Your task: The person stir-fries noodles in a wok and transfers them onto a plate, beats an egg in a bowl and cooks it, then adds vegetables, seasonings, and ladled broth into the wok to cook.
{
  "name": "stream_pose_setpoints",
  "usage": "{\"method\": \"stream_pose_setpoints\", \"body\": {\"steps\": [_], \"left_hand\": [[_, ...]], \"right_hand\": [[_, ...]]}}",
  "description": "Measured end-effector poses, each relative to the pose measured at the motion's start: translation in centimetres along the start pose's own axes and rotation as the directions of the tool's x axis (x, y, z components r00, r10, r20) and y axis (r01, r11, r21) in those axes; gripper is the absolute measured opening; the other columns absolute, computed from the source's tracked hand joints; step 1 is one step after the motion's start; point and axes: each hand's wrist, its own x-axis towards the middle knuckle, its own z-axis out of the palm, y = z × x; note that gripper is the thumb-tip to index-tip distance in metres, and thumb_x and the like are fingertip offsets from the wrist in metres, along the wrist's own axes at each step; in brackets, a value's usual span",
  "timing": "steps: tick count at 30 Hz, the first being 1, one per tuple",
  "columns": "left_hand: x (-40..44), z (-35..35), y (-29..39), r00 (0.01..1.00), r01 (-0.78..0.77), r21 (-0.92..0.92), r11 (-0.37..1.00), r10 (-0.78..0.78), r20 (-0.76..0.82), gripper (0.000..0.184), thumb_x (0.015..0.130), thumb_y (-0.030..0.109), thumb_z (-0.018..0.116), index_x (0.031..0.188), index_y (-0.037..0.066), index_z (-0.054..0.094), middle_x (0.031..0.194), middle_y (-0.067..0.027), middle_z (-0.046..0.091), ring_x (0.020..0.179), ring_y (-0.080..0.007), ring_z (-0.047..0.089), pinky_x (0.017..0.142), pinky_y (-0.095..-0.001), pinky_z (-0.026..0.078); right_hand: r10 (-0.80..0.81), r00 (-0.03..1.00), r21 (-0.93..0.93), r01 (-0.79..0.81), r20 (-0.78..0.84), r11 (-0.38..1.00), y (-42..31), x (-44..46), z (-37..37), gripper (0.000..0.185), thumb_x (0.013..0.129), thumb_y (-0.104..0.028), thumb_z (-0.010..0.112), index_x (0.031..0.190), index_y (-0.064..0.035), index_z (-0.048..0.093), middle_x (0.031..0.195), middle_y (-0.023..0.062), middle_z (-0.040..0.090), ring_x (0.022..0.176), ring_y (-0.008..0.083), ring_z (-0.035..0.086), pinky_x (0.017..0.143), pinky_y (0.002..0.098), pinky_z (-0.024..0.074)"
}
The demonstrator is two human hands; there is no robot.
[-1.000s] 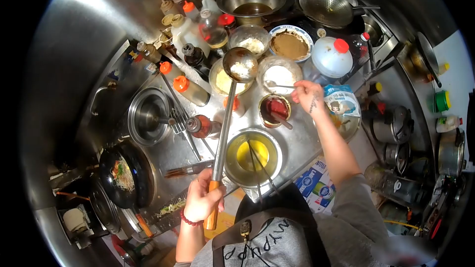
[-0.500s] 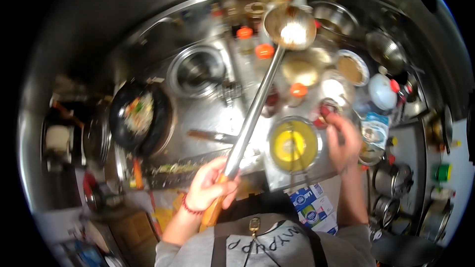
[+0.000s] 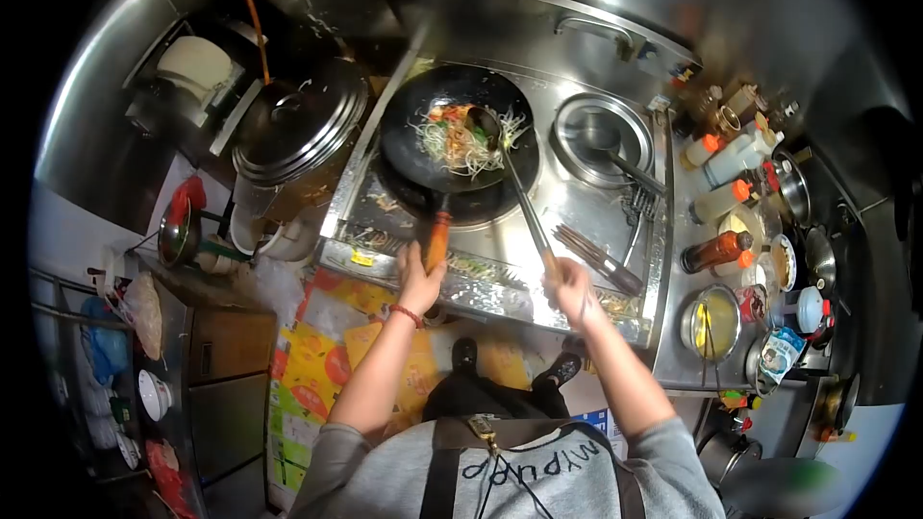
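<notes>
A black wok (image 3: 404,149) sits over the burner, holding bean sprouts with orange and green bits (image 3: 460,142). Around its orange wooden handle (image 3: 438,238) my left hand (image 3: 418,279) is closed, a red bead bracelet at the wrist. My right hand (image 3: 571,290) grips the long handle of a metal ladle (image 3: 529,207). The ladle's bowl rests among the sprouts at the right part of the wok and is partly hidden by them.
Right of the wok stands a steel pot (image 3: 567,125) with another ladle inside. A wooden-handled brush (image 3: 601,259) lies nearer the front. Sauce bottles (image 3: 716,202) and a bowl of yellow liquid (image 3: 711,322) are at the right. A large lidded pot (image 3: 303,120) stands left.
The view has swung left to the wok. The ladle has passed from my left hand to my right and dipped into the sprouts. My left hand has taken hold of the wok handle.
</notes>
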Motion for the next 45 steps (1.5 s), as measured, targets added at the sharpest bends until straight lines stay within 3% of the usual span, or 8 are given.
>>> {"method": "stream_pose_setpoints", "body": {"steps": [2,8,11,21,24,29,40,45], "left_hand": [[0.1,-1.7,-3.6,0.845,0.533,-0.501,0.682,-0.457,0.277,0.026,0.084,0.011,0.052,0.107,0.004,0.043,0.092,-0.0132,0.055,0.080,-0.0239,0.059,0.071,-0.0357,0.051],[1.9,-2.1,-3.6,0.854,0.504,-0.859,0.090,-0.203,0.480,0.017,0.083,0.011,0.054,0.096,0.002,0.048,0.077,-0.0062,0.054,0.061,-0.0170,0.057,0.057,-0.0314,0.051],[3.5,-1.5,-4.5,0.895,0.445,-0.744,0.499,-0.277,0.349,0.011,0.078,0.008,0.057,0.079,0.003,0.048,0.067,-0.0063,0.052,0.051,-0.0144,0.051,0.043,-0.0267,0.039],[1.8,-5.9,-2.6,0.892,0.451,-0.655,0.606,-0.283,0.353,0.012,0.080,0.010,0.055,0.073,0.002,0.050,0.056,-0.0058,0.051,0.040,-0.0144,0.047,0.037,-0.0263,0.037],[0.9,-6.7,-7.2,0.866,0.481,-0.708,0.517,-0.155,0.475,0.008,0.081,0.009,0.054,0.082,0.002,0.050,0.057,-0.0043,0.049,0.041,-0.0135,0.045,0.037,-0.0268,0.036],[-2.8,-6.7,-0.6,0.857,0.515,-0.698,0.497,-0.296,0.422,0.009,0.081,0.009,0.052,0.085,0.002,0.049,0.058,-0.0054,0.048,0.044,-0.0147,0.045,0.038,-0.0290,0.036],[3.7,-3.4,-1.9,0.823,0.566,-0.684,0.461,-0.366,0.434,0.012,0.078,0.006,0.056,0.083,0.005,0.045,0.066,-0.0049,0.048,0.050,-0.0135,0.046,0.040,-0.0250,0.035],[3.8,-3.2,-2.0,0.833,0.550,-0.699,0.457,-0.361,0.419,0.013,0.077,0.004,0.055,0.084,0.003,0.044,0.067,-0.0057,0.047,0.050,-0.0139,0.047,0.040,-0.0260,0.036]], "right_hand": [[0.010,0.993,-0.211,-0.036,-0.120,0.977,-3.1,1.0,1.7,0.031,0.072,-0.002,0.055,0.101,0.0049,0.054,0.080,0.0140,0.060,0.075,0.0208,0.057,0.065,0.0297,0.0456],[-0.270,0.963,-0.757,0.187,0.015,0.626,-0.9,1.7,4.5,0.043,0.064,0.006,0.044,0.107,0.0042,0.048,0.092,0.0270,0.057,0.090,0.0401,0.055,0.079,0.0376,0.0444],[-0.362,0.919,-0.815,0.328,0.158,0.478,3.0,0.6,2.2,0.035,0.071,0.004,0.047,0.106,-0.0029,0.050,0.086,0.0249,0.058,0.084,0.0376,0.057,0.071,0.0385,0.0461],[-0.048,0.998,-0.951,-0.029,-0.046,0.308,-9.6,-0.8,-3.5,0.032,0.077,-0.009,0.054,0.109,-0.0029,0.054,0.085,0.0195,0.061,0.080,0.0330,0.061,0.069,0.0356,0.0495],[-0.414,0.909,-0.827,0.264,0.042,0.496,-4.8,1.3,-5.0,0.036,0.076,-0.008,0.056,0.110,0.0021,0.052,0.096,0.0223,0.059,0.088,0.0313,0.060,0.077,0.0326,0.0462],[-0.160,0.958,-0.117,0.135,-0.238,0.984,0.9,-5.6,-7.2,0.030,0.083,-0.011,0.053,0.112,-0.0043,0.051,0.074,0.0017,0.052,0.054,0.0073,0.045,0.047,0.0189,0.0344],[-0.002,0.857,0.040,0.026,-0.516,0.999,7.5,7.7,-9.2,0.008,0.084,-0.012,0.054,0.086,-0.0044,0.051,0.059,0.0000,0.046,0.040,0.0090,0.039,0.034,0.0233,0.0301],[0.285,0.957,0.766,-0.147,-0.048,0.626,-0.1,0.2,-8.1,0.021,0.086,-0.014,0.050,0.106,-0.0063,0.050,0.063,0.0022,0.048,0.041,0.0041,0.035,0.032,0.0168,0.0236]]}}
